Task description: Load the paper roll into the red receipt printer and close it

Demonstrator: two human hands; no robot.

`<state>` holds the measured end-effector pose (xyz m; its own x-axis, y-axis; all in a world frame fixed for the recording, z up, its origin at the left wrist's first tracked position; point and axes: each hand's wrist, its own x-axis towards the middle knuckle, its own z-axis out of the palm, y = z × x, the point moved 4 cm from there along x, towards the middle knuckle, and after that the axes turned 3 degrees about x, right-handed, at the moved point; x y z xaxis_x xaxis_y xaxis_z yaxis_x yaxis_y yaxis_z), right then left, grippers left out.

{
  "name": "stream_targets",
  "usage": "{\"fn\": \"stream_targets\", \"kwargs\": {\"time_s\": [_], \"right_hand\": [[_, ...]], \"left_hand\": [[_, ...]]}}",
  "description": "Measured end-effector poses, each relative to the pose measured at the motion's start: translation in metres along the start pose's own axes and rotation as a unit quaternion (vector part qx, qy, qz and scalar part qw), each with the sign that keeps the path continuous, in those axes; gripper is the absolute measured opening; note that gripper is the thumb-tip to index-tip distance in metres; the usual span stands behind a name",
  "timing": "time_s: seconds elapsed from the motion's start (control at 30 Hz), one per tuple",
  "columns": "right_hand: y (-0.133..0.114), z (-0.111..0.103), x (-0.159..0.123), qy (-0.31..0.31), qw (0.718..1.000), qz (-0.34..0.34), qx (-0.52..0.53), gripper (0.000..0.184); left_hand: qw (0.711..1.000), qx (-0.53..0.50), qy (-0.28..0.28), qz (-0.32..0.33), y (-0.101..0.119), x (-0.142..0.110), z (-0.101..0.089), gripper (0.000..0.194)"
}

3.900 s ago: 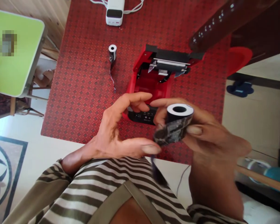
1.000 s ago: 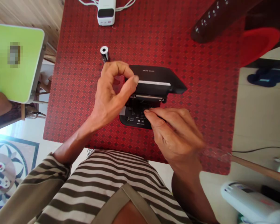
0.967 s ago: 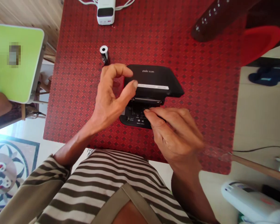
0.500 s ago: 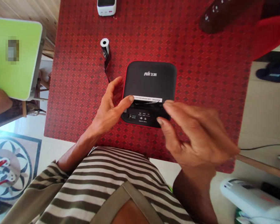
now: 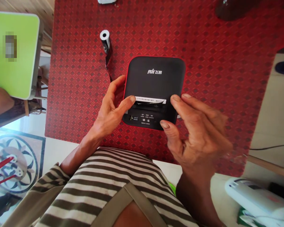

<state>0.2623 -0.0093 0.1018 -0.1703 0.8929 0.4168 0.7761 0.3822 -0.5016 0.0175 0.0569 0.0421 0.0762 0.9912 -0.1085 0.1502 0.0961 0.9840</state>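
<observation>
A black receipt printer (image 5: 156, 85) with a red rim and white lettering lies on the red patterned table. A white label strip (image 5: 150, 100) runs across it, above a dark slot and small buttons. My left hand (image 5: 111, 108) grips the printer's left edge, thumb on top by the label's end; its other fingers are partly hidden at the side. My right hand (image 5: 194, 132) is over the right edge, thumb and fingers apart, holding nothing; whether its fingertips touch the printer I cannot tell. Beyond my left hand stands a paper roll (image 5: 105, 41) with a dark strip trailing toward me.
The red table (image 5: 80, 63) spans the middle. A white device (image 5: 107, 1) is cut off at the far edge, and a dark bottle-like object (image 5: 229, 9) is at the far right. Left is a green-topped table (image 5: 19, 75) with a person's arm (image 5: 1, 99) near it.
My right hand has drawn back from the label and slot to the printer's right edge, its fingers spreading wider. My left hand keeps its grip. The view has shifted slightly.
</observation>
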Motion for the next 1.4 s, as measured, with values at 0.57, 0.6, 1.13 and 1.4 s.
{"fn": "stream_targets", "kwargs": {"time_s": [0.57, 0.6, 1.13, 1.4], "right_hand": [[0.006, 0.022, -0.037, 0.128, 0.982, 0.078, 0.112, 0.068], [0.006, 0.022, -0.037, 0.126, 0.982, 0.081, 0.113, 0.069], [0.003, 0.025, -0.042, 0.103, 0.982, 0.132, 0.088, 0.07], [0.013, 0.007, -0.029, 0.112, 0.986, 0.081, 0.097, 0.062]], "left_hand": [[0.992, -0.111, -0.058, 0.004, -0.014, -0.021, -0.014, 0.067], [0.992, -0.111, -0.054, 0.004, -0.014, -0.021, -0.013, 0.066], [0.994, -0.105, -0.017, 0.007, -0.009, -0.025, -0.003, 0.063], [0.996, -0.091, -0.018, 0.016, -0.01, -0.027, -0.003, 0.069]]}}
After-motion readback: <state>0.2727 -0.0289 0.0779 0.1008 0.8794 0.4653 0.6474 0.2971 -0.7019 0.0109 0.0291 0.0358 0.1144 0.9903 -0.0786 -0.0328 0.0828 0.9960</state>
